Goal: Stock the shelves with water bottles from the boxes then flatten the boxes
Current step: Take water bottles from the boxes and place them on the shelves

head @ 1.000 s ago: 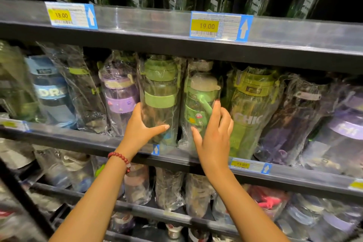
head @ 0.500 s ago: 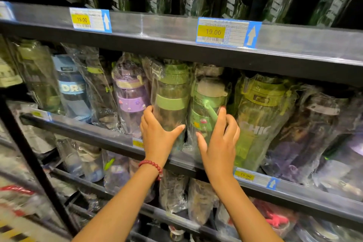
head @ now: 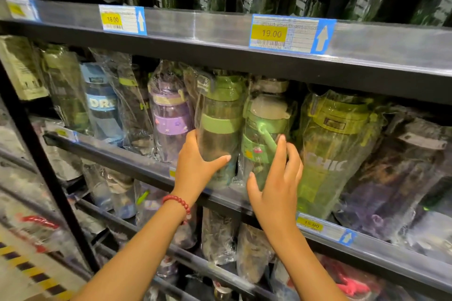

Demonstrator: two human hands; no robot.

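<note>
Plastic-wrapped water bottles stand in a row on the middle shelf [head: 137,162]. My left hand [head: 195,168], with a red bead bracelet at the wrist, grips a clear bottle with a green lid and band [head: 220,115]; the thumb lies across its front. My right hand [head: 276,188] has its fingers straight and spread against the neighbouring light-green bottle with a pale lid [head: 266,117]. A purple bottle [head: 171,115] stands to the left of them and a large yellow-green bottle [head: 335,144] to the right. No boxes are in view.
The upper shelf [head: 220,29] holds dark wrapped bottles and carries price tags 18.00 [head: 122,19] and 19.00 [head: 291,34]. Lower shelves [head: 391,266] hold more wrapped bottles. A black upright post [head: 46,171] stands at the left, with yellow-black floor tape [head: 31,273] below.
The view has shifted left, showing more of the post and floor. Both hands stay on the same two bottles; my right hand's fingers have spread slightly.
</note>
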